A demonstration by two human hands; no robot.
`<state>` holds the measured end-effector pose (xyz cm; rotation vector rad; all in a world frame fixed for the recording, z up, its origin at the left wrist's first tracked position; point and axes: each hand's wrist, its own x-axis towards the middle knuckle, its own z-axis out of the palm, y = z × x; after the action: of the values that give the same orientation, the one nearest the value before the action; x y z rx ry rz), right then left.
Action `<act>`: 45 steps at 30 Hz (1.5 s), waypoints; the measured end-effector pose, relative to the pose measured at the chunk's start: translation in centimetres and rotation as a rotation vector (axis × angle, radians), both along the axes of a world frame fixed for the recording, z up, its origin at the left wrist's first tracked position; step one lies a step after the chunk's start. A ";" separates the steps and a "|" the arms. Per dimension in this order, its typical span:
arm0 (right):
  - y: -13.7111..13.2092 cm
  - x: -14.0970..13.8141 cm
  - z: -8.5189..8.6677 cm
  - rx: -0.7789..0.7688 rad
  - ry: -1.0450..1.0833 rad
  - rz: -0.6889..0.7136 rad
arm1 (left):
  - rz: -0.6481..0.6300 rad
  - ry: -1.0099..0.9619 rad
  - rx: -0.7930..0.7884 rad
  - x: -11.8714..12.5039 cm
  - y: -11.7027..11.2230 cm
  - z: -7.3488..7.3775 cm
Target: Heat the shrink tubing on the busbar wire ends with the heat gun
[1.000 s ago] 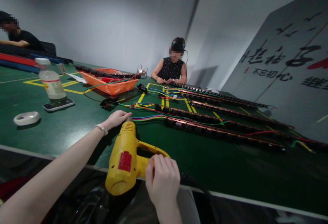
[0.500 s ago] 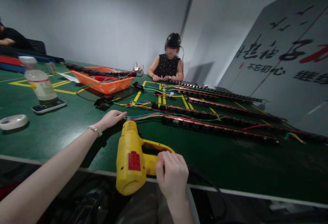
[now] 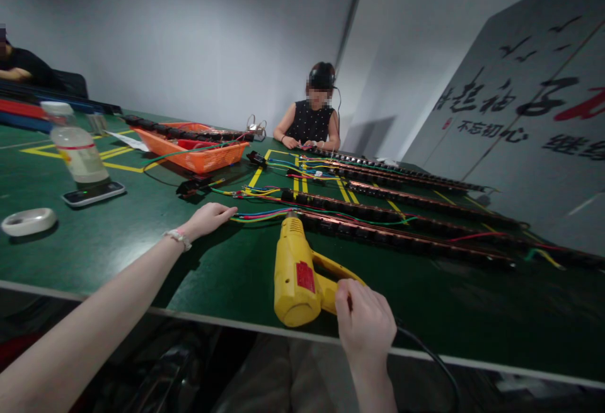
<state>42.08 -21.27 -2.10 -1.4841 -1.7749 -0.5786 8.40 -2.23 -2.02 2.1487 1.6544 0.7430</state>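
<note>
My right hand (image 3: 365,319) is closed round the handle of a yellow heat gun (image 3: 297,272) with a red label, near the table's front edge. Its nozzle points away from me at a long dark strip (image 3: 401,241) with copper contacts. My left hand (image 3: 210,218) lies on the green table (image 3: 118,236), fingers loosely together and extended, fingertips by a bundle of coloured wires (image 3: 262,214). It holds nothing that I can see. A beaded bracelet sits on that wrist.
Several more long strips (image 3: 406,198) lie across the table to the right. An orange tray (image 3: 198,151), a plastic bottle (image 3: 75,151) on a phone (image 3: 93,193) and a roll of tape (image 3: 28,221) are at left. A person (image 3: 312,123) sits opposite; another at far left.
My right hand has carried the heat gun to the right, away from my left hand, and its nozzle now lies close to the nearest strip. My left hand has stayed put.
</note>
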 end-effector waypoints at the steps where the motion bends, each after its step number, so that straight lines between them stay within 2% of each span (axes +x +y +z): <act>1: 0.0 0.1 0.0 -0.002 -0.003 -0.007 | -0.002 0.001 0.000 0.0 -0.1 0.1; 10: -0.4 0.9 0.3 -0.046 -0.045 0.035 | 0.014 0.021 0.007 0.3 -0.1 0.3; 13: -0.7 0.8 0.8 -0.079 -0.036 0.153 | 0.018 0.056 0.006 0.4 -0.1 0.3; 15: -0.9 0.3 1.2 -0.144 -0.025 0.254 | 0.017 0.069 0.002 0.4 -0.1 0.4; 17: -0.9 -0.5 1.7 -0.232 -0.039 0.297 | 0.016 0.076 -0.003 0.4 -0.1 0.5; 21: -0.7 -2.0 2.6 -0.385 -0.071 0.238 | 0.028 0.071 -0.013 0.4 -0.1 0.5; 24: -0.7 -3.0 3.1 -0.438 -0.056 0.224 | 0.034 0.052 -0.022 0.3 0.0 0.3; 39: -2.0 -9.6 3.0 -0.360 -0.049 0.346 | 0.040 -0.006 0.005 0.2 0.2 0.2; 45: -1.9 -12.2 2.2 -0.363 -0.021 0.422 | 0.017 -0.029 -0.012 0.1 0.2 0.1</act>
<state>29.91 -23.14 0.08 -1.2684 -2.2120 -0.0584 8.55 -1.99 -1.87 2.1081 1.6604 0.7640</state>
